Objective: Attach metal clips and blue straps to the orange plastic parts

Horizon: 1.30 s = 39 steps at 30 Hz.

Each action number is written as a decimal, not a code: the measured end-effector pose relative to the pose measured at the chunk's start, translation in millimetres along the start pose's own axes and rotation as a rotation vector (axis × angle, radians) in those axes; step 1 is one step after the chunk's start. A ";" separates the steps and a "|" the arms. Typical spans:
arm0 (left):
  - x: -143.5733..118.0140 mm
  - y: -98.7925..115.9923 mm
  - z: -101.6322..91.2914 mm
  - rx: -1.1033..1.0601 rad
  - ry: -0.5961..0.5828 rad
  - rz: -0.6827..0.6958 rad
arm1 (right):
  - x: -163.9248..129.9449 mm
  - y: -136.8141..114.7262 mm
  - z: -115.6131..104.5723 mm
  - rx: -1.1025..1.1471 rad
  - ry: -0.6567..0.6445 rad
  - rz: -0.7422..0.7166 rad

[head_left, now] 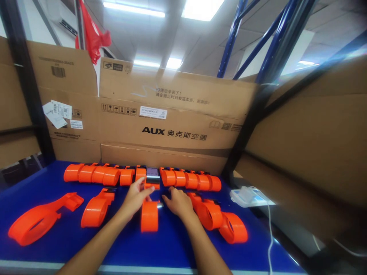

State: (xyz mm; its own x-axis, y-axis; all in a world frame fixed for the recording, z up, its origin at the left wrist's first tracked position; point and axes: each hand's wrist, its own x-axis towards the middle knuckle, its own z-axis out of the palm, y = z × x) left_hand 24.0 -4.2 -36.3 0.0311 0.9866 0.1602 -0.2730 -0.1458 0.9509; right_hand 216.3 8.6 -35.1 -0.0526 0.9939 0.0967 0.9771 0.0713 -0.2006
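My left hand [134,198] is closed at the middle of the blue table, thumb and fingers around an orange band [150,186]. A small rectangular device [153,175] with a greyish screen stands upright on that band. Below the hand hangs or lies a rolled orange loop [149,217] with a silvery bit at its right side; whether it belongs to the held band I cannot tell. To the right, my right hand [178,201] is low over the table, palm down, thumb and index finger apart with nothing seen between them. Its other fingers are partly hidden.
Rolled orange bands with dark clips line the back in a left row [91,173] and a right row [189,179]. Others lie nearer: a flattened band [37,221], a loop [96,210] and loops at right [233,227]. A white box [248,196] with a cable sits by cardboard walls [172,114].
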 end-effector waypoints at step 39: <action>4.3 -7.5 -0.1 -0.020 0.015 0.018 | -2.8 -15.7 -1.7 0.856 0.388 -0.446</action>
State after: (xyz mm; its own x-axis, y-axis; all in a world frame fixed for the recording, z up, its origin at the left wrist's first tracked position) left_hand 26.1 1.1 -42.7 0.0116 0.9848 0.1736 -0.2923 -0.1627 0.9424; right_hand 201.4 4.6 -30.5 -0.1549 0.7781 0.6087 0.4037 0.6122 -0.6798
